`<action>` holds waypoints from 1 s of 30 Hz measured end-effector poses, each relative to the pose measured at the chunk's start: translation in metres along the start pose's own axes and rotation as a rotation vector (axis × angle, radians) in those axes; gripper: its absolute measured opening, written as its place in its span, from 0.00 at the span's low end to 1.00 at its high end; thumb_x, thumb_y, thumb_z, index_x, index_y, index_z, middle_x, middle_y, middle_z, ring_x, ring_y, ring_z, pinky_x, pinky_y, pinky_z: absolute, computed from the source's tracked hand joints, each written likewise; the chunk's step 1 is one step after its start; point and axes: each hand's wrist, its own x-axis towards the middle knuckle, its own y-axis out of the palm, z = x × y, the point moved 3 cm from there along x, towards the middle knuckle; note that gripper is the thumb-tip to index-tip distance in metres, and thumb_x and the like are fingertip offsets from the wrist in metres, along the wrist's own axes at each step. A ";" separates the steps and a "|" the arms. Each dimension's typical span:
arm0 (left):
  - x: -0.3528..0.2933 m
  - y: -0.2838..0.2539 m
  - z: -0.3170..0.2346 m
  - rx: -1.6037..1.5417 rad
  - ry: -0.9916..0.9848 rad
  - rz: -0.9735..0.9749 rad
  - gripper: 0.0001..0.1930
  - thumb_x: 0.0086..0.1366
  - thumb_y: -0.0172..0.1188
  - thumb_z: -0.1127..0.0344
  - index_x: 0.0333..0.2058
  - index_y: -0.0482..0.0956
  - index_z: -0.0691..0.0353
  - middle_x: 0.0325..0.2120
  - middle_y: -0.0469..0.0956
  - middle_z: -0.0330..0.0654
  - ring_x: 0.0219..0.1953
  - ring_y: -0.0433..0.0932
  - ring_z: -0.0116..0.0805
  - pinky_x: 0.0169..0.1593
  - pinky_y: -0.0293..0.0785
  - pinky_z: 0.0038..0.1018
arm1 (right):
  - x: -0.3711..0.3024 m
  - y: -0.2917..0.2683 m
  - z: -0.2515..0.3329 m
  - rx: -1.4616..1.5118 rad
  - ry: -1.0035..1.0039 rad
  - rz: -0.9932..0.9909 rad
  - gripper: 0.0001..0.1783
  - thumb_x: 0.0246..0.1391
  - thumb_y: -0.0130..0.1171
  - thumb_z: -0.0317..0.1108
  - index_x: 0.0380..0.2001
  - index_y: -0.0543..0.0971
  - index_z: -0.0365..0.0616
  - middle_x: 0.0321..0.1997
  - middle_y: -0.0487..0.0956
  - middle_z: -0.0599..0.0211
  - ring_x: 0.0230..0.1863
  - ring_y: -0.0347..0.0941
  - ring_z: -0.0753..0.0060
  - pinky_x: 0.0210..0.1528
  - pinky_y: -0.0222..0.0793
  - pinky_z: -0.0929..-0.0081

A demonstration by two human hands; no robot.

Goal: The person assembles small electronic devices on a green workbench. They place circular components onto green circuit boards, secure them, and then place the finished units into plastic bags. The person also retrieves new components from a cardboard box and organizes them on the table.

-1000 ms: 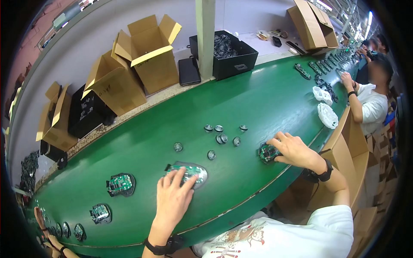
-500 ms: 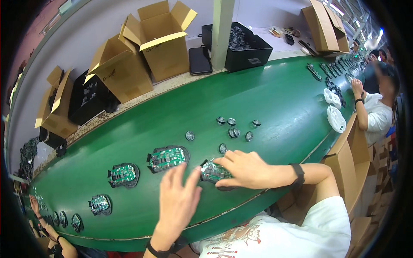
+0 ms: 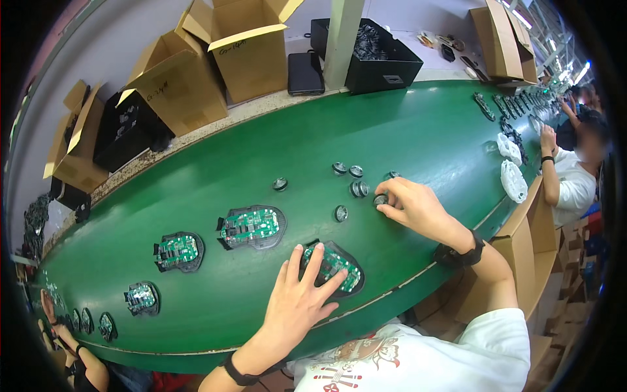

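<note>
My left hand (image 3: 297, 297) lies with spread fingers on a green circuit board in a black shell (image 3: 344, 269), near the belt's front edge. Thumb and fingers of my right hand (image 3: 418, 208) pinch a small dark wheel (image 3: 381, 199) at the belt surface. Around it lie several similar wheels, among them a single wheel (image 3: 341, 213) nearer me and a touching pair (image 3: 358, 189). Left of my hands sits another board in a black shell (image 3: 251, 226), with a smaller-looking one (image 3: 179, 251) beyond it.
Cardboard boxes (image 3: 251, 68) and a black bin of dark parts (image 3: 385, 75) line the far ledge beside a post (image 3: 343, 46). White shells (image 3: 514, 181) lie at right near a co-worker (image 3: 575, 173). Another person's hand (image 3: 49, 306) shows at far left.
My right hand has left the board and moved right and away, onto a small wheel. My left hand has shifted right and now rests on the board.
</note>
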 end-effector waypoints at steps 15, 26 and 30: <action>-0.032 0.004 -0.001 -0.015 -0.153 -0.023 0.36 0.51 0.72 0.59 0.60 0.71 0.37 0.64 0.57 0.60 0.63 0.60 0.60 0.60 0.61 0.58 | -0.014 0.031 0.094 0.179 -0.334 0.092 0.20 0.52 0.67 0.39 0.47 0.76 0.45 0.32 0.82 0.64 0.31 0.81 0.61 0.30 0.76 0.67; -0.031 0.004 0.004 -0.011 -0.071 -0.097 0.28 0.54 0.62 0.64 0.57 0.74 0.45 0.61 0.62 0.59 0.61 0.65 0.54 0.58 0.67 0.56 | -0.017 0.052 0.113 -0.043 -0.568 -0.063 0.20 0.48 0.70 0.36 0.44 0.79 0.40 0.27 0.78 0.70 0.26 0.74 0.70 0.20 0.70 0.74; -0.030 0.000 0.004 -0.010 -0.077 -0.082 0.29 0.54 0.63 0.63 0.58 0.74 0.44 0.61 0.63 0.58 0.60 0.66 0.53 0.58 0.67 0.54 | -0.023 0.044 0.113 -0.052 -0.557 0.034 0.25 0.45 0.69 0.30 0.49 0.78 0.36 0.34 0.79 0.67 0.29 0.72 0.70 0.19 0.68 0.75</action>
